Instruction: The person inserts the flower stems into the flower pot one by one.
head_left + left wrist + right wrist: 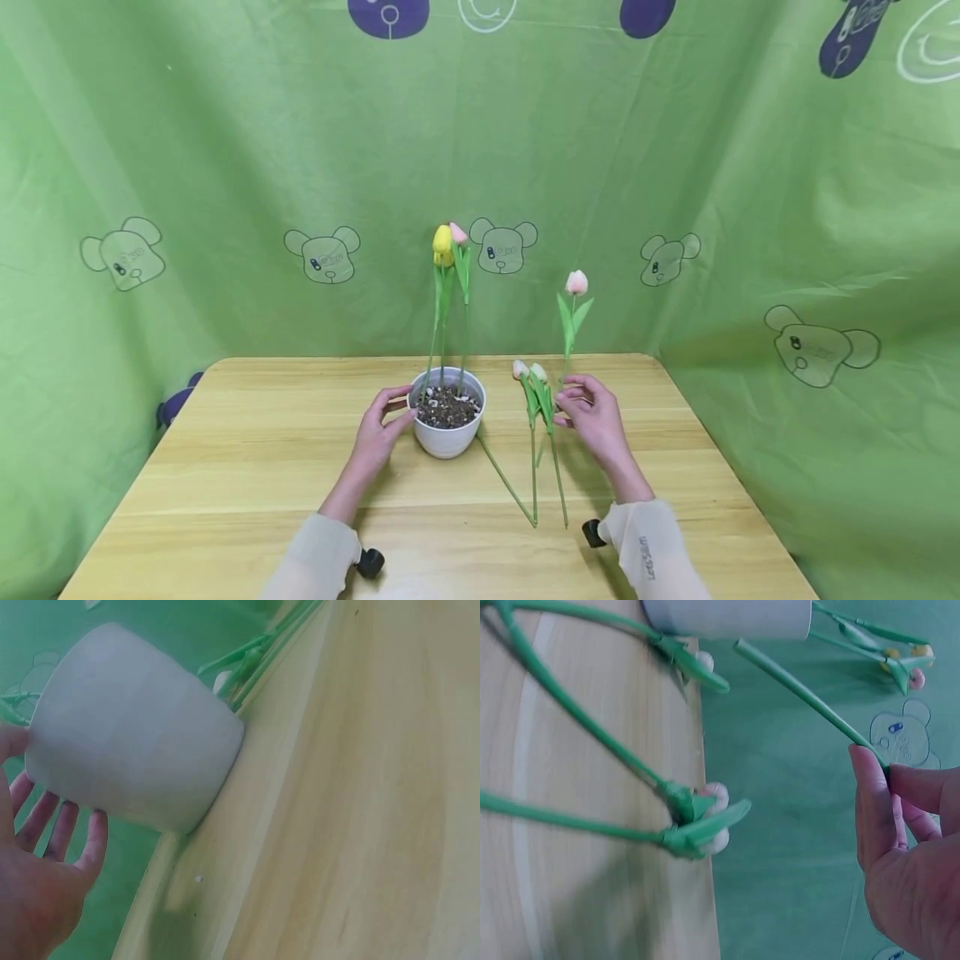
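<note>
In the head view, my left hand [378, 429] touches the left side of a white flower pot [444, 440], its fingers and thumb spread at the rim. The left wrist view shows those fingers fairly straight against the pot's wall [135, 727]. Dark soil fills the pot, and yellow tulips [443, 242] and a pink tulip [459, 234] stand in it. With thumb and fingertips, my right hand [592, 417] pinches the stem of a pale pink tulip [576, 283], flower upward. Its bare stem end [780, 675] points toward the pot in the right wrist view.
Loose tulips [542, 400] with pale heads lie on the wooden table [262, 467] right of the pot. Another stem [506, 482] slants out from beside the pot's base. A green printed curtain [390, 150] hangs behind the table and along its sides.
</note>
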A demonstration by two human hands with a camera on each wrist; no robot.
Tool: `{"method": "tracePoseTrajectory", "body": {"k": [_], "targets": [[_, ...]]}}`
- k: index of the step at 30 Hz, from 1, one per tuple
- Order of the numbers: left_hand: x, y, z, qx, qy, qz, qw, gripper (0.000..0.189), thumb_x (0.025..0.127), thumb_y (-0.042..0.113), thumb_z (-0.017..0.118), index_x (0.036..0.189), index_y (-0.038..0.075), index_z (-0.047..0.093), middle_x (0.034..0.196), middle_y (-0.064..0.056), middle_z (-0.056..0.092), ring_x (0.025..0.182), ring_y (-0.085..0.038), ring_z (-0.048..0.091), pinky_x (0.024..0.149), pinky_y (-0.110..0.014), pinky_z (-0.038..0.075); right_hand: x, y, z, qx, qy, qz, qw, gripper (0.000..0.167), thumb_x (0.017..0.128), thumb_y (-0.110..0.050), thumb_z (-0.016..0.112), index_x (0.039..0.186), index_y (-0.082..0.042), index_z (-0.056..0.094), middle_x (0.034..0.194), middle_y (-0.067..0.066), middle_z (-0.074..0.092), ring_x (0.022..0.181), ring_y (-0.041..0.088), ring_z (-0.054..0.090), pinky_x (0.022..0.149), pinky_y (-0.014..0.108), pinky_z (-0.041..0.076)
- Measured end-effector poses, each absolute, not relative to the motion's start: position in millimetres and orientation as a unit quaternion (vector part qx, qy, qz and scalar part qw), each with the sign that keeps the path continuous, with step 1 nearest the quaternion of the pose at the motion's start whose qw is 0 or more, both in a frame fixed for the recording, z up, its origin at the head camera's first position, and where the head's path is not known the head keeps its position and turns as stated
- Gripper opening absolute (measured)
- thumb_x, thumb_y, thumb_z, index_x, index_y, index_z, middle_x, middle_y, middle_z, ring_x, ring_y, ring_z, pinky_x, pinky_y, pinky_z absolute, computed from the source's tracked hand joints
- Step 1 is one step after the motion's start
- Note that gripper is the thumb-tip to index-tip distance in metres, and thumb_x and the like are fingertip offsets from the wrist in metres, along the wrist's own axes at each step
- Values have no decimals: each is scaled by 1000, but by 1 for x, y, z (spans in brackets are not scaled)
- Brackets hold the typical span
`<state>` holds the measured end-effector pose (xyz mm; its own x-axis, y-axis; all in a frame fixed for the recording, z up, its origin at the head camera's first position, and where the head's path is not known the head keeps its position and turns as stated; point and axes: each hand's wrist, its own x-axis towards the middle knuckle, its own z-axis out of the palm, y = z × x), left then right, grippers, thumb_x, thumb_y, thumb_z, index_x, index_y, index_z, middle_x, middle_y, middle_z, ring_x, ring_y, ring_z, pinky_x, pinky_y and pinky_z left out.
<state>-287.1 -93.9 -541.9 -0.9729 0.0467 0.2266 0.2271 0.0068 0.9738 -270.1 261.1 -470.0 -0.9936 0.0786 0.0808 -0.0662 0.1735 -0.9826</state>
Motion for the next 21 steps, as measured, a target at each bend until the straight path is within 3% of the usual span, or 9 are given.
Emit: {"method": "tracePoseTrajectory", "body": {"k": [6, 13, 21], "targets": [[-284, -89, -539, -84, -710, -695, 78, 42, 97, 10, 70, 137, 4, 59, 146, -16, 57, 131, -38, 55, 108, -45, 54, -272, 243, -461, 5, -756, 651, 64, 39, 99, 3, 63, 137, 0, 53, 116, 21, 61, 93, 19, 70, 82, 35, 65], [-280, -87, -537, -66, -714, -693, 74, 50, 94, 17, 77, 139, 9, 59, 145, -13, 56, 132, -34, 54, 110, -44, 52, -274, 227, -454, 19, -749, 659, 60, 41, 99, 5, 62, 138, 2, 51, 118, 23, 60, 90, 13, 68, 81, 33, 65], [-282, -88, -541, -81, -697, -709, 67, 52, 93, 19, 78, 140, 9, 58, 147, -12, 55, 134, -35, 53, 114, -49, 49, -278, 209, -450, 38, -744, 664, 69, 38, 98, 6, 62, 134, 2, 52, 109, 14, 61, 90, 16, 67, 82, 37, 66]]}}
